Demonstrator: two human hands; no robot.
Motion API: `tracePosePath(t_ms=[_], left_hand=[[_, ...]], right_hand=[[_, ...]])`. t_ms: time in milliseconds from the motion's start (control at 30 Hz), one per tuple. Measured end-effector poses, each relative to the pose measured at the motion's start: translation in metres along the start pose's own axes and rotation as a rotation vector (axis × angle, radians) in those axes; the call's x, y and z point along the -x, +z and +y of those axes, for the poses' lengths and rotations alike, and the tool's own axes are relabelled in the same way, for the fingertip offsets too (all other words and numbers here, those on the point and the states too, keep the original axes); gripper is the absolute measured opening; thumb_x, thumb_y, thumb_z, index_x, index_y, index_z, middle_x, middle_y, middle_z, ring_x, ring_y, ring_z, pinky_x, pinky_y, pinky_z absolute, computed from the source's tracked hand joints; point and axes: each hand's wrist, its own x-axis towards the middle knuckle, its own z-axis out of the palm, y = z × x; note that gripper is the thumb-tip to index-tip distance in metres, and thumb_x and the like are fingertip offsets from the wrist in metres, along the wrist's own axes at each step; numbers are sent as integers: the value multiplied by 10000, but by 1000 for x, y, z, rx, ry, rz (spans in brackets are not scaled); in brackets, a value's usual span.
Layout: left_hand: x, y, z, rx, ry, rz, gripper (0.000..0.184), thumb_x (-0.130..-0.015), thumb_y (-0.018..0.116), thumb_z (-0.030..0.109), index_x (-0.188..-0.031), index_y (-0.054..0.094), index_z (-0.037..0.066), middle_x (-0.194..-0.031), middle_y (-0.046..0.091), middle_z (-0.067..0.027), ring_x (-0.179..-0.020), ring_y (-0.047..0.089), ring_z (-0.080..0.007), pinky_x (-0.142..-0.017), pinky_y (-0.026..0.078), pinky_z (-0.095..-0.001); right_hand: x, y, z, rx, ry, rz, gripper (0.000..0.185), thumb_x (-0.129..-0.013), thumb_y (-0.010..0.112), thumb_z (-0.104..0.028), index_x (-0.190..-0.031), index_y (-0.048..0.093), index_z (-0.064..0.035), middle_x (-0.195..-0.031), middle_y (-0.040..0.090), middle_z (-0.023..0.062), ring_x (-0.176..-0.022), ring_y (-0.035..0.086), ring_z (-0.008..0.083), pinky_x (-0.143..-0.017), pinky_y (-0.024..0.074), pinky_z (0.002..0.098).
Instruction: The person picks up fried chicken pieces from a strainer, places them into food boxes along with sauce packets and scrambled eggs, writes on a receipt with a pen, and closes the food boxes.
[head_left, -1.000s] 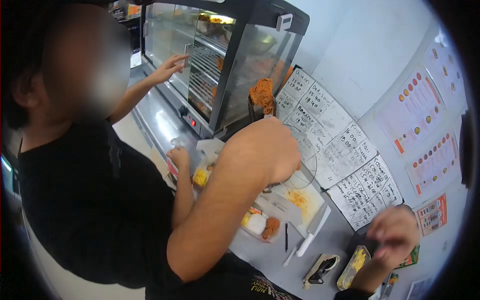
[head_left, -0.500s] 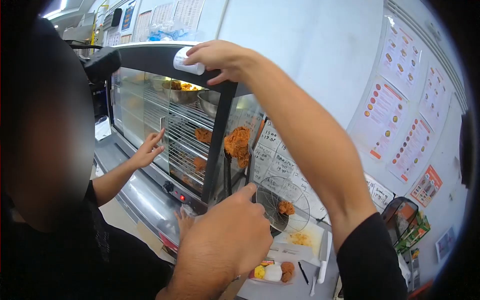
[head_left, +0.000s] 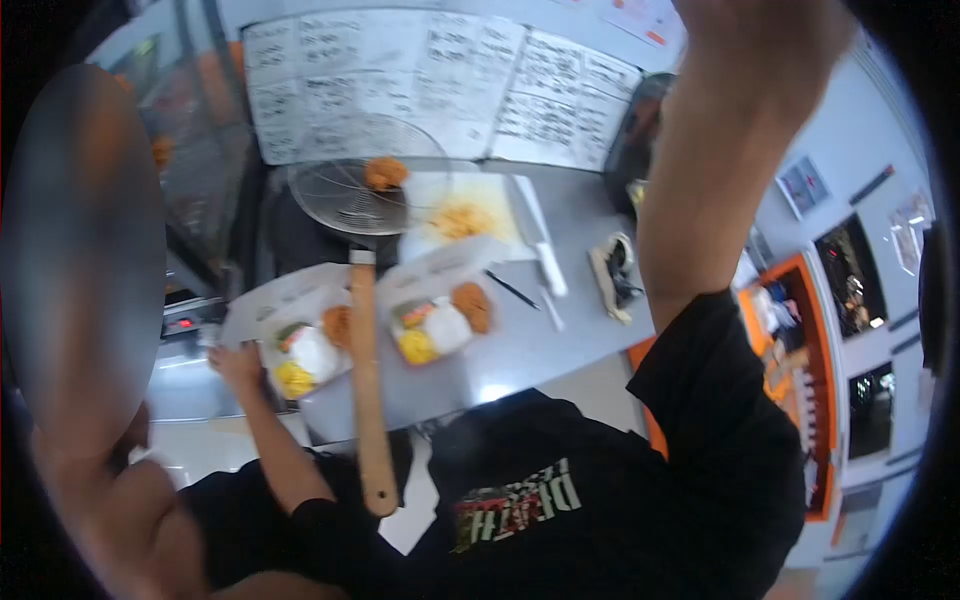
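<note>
The counter (head_left: 575,210) is bearing the strainer (head_left: 335,195), its handle (head_left: 367,360) extending between two meal boxes (head_left: 450,262). The right hand (head_left: 770,15) is being cropped above; neither hand's finger state is showing clearly enough to tell. Chicken (head_left: 385,173) is occupying the strainer.

a black t-shirt (head_left: 620,450) with a short, loose sleeve (head_left: 725,375); pale block lettering and reddish chest print (head_left: 515,505)
</note>
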Motion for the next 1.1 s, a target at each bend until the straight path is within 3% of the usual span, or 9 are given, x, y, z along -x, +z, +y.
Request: tracePosePath(t_ms=[167, 333, 433, 533, 600, 733, 800, 900, 1100], left_hand=[[-19, 202, -171, 180, -182, 287, 298, -970, 578, 191, -1140, 645, -44, -978, 676, -146, -830, 615, -227, -837, 512, -359], [58, 269, -253, 238, -290, 596, 316, -993, 601, 220, -1138, 649, -56, -1035, 677, -176, -886, 650, -260, -798, 530, -368], [127, 272, -192, 238, -348, 737, 325, -1002, 610, 232, -1137, 651, -61, -1058, 677, -188, -908, 663, -274, -782, 537, -371], [199, 308, -89, 526, -736, 657, 192, -997, 571, 122, -1073, 657, -31, -783, 617, -73, -661, 570, -141, -609, 496, -291], [221, 326, -20, 888, -689, 269, 176, -1002, 560, 78, -1114, 650, -24, -853, 656, -67, -712, 612, -109, -676, 530, -256], [182, 377, 56, 812, -263, -562, 435, -998, 621, 122, -1396, 512, -14, -1225, 641, -149, -946, 672, -177, -808, 550, -294], [156, 403, 94, 682, -217, -525, 475, -973, 644, 128, -1416, 513, 16, -1275, 607, -186, -953, 669, -239, -819, 546, -336], [143, 431, 116, 423, -106, -405, 535, -903, 712, 177, -1406, 563, 72, -1328, 561, -194, -997, 623, -309, -838, 527, -381], [167, 461, 117, -148, 143, -258, 622, -860, 717, 357, -1422, 571, 135, -1413, 501, -146, -1191, 503, -337, -944, 411, -477]], right_hand=[[172, -123, 27, 245, 355, 210, 343, -923, 708, -117, -1239, 646, 0, -1179, 674, 93, -961, 640, 141, -796, 545, 285], [386, -139, 44, 316, 1045, 107, 364, -880, 673, -7, -1244, 679, -21, -1309, 642, 107, -1177, 585, 160, -958, 486, 283], [472, -106, 30, 150, 1424, 179, 372, -898, 643, 26, -1265, 669, -26, -1340, 628, 109, -1166, 590, 169, -978, 472, 279], [511, -75, 20, -298, 1643, 265, 439, -931, 600, 32, -1365, 598, -35, -1392, 595, 129, -1246, 565, 214, -1079, 409, 314], [524, -62, 22, -237, 1334, -30, 567, -953, 574, 21, -1502, 460, -63, -1557, 429, 182, -1446, 375, 240, -1184, 279, 337], [539, -50, 38, -487, 1454, -213, 664, -938, 563, 62, -1558, 390, -102, -1630, 315, 174, -1472, 345, 249, -1095, 391, 342], [560, -53, 51, -551, 1474, -351, 681, -921, 578, 52, -1556, 397, -115, -1621, 326, 195, -1433, 423, 268, -1035, 452, 341], [581, -61, 58, -180, 1072, -541, 665, -867, 612, 29, -1504, 475, -104, -1571, 398, 201, -1201, 634, 306, -912, 534, 370], [554, -76, 59, 146, 961, -571, 380, -831, 660, -24, -1210, 665, -42, -1289, 617, 148, -856, 689, 392, -757, 572, 464]])
